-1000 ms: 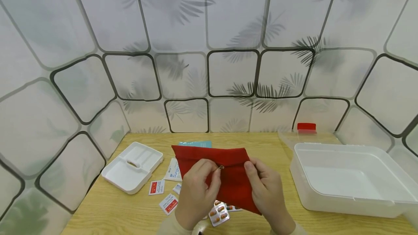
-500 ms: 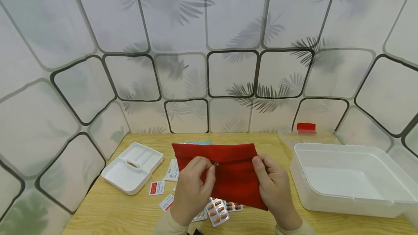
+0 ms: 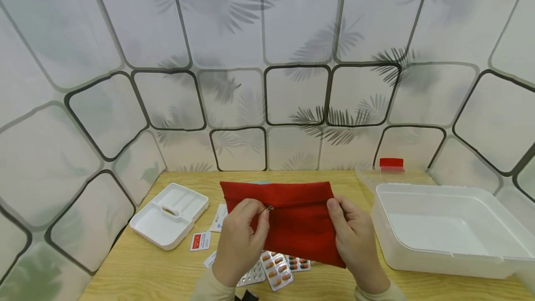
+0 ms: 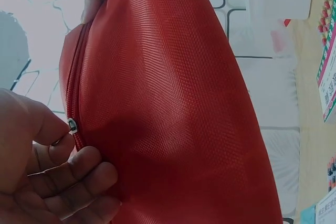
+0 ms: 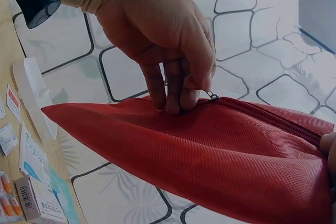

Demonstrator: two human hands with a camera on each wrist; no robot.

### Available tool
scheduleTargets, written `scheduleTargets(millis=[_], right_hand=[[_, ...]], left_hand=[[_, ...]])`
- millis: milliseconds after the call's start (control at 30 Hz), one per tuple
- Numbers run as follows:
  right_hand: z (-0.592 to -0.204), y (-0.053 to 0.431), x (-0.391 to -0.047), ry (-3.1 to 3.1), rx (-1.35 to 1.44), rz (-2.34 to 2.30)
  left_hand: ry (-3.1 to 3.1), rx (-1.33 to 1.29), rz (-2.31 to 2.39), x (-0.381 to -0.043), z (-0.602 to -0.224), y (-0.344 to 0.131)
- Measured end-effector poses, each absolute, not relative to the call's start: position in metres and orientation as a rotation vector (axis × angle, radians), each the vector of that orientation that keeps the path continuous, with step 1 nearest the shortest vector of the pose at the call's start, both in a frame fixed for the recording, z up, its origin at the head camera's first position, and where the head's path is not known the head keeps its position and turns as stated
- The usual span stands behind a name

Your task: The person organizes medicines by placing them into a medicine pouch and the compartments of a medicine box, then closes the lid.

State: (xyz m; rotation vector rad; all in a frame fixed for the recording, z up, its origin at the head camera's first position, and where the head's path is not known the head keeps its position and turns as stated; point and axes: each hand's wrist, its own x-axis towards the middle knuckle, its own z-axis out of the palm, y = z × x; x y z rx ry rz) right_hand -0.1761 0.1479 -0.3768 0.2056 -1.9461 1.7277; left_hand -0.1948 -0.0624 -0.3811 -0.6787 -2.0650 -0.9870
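Observation:
A red zippered pouch [image 3: 298,226] is held up over the table, its zipper running along the upper part. My left hand [image 3: 240,240] pinches the small metal zipper pull [image 4: 72,125] between thumb and forefinger, left of the pouch's middle. In the right wrist view the zipper teeth [image 5: 268,116] run from the pull toward the other hand and look closed there. My right hand [image 3: 355,240] grips the pouch's right edge near its upper corner, thumb in front. The pouch's far left end is partly hidden behind my left hand.
Blister packs of capsules [image 3: 277,271] lie below the pouch. Left of it are small red-and-white packets [image 3: 200,240] and a white divided tray [image 3: 156,222]. A large white box [image 3: 443,226] stands at right, its clear lid with a red latch [image 3: 392,162] behind it.
My left hand has drawn the zipper pull leftward along the pouch. My right hand has shifted a little to the right, and more of the pouch's front shows.

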Motion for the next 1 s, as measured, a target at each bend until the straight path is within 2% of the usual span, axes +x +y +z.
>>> scheduleTargets(millis=[1000], right_hand=[[-0.3693,0.1577,-0.1746,-1.948,0.115,1.731]], left_hand=[[-2.052,-0.64,-0.968,-0.1923,-0.3745,-0.0681]])
